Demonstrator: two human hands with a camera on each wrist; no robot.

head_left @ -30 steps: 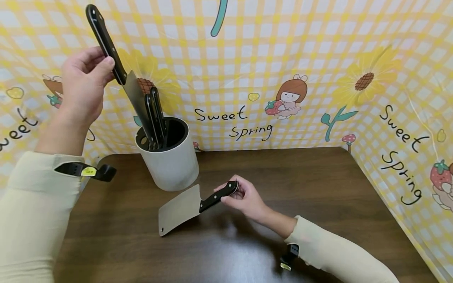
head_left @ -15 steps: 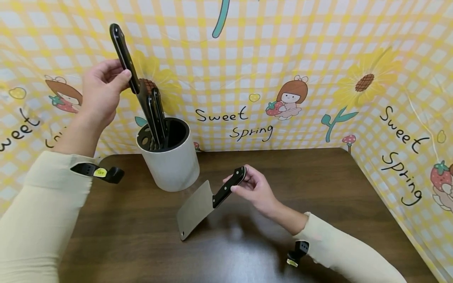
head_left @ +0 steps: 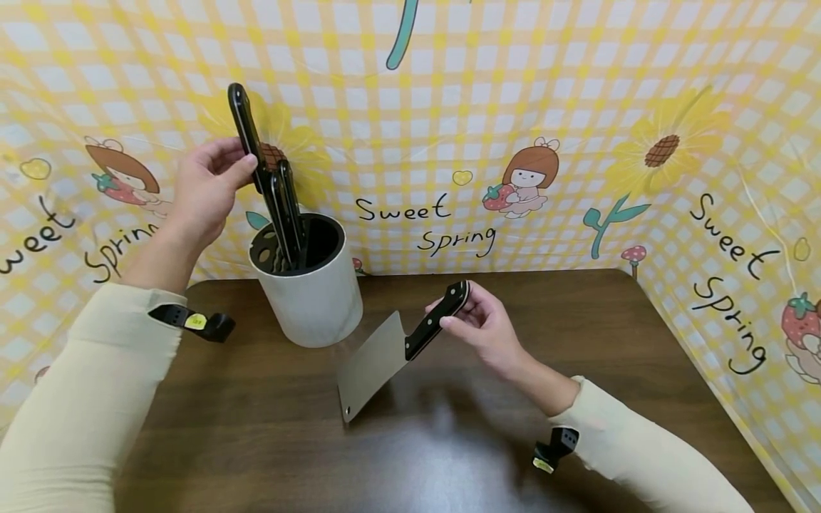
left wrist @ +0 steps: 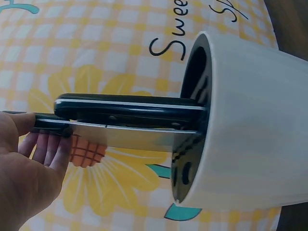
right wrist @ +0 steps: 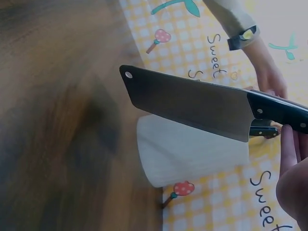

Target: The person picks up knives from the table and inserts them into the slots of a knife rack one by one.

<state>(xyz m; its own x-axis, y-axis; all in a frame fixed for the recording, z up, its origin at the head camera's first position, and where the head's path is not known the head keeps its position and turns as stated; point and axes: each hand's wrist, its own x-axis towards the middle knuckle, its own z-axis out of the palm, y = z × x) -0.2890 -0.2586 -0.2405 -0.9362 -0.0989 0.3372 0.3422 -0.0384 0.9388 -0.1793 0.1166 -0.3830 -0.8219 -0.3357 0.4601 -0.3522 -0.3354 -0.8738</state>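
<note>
My left hand (head_left: 208, 189) pinches the black handle of a kitchen knife (head_left: 246, 125) above the knife block (head_left: 311, 306), a white round holder with a black slotted top. In the left wrist view the knife's blade (left wrist: 130, 136) runs partly into a slot; its tip is hidden inside. Close beside it, other black-handled knives (head_left: 286, 206) stand in the holder. My right hand (head_left: 484, 328) holds a cleaver (head_left: 375, 367) by its black riveted handle, right of the holder. The cleaver's broad blade tilts down to the left, over the tabletop; whether its corner touches cannot be told.
The dark wooden table (head_left: 513, 442) carries the holder near its back left edge. A yellow checked cloth (head_left: 410, 128) with printed flowers and lettering hangs behind the table and along its right side.
My left hand has come down and to the right, and its knife has sunk deeper into the holder. My right hand has moved up and to the right with the cleaver, tilting it more steeply.
</note>
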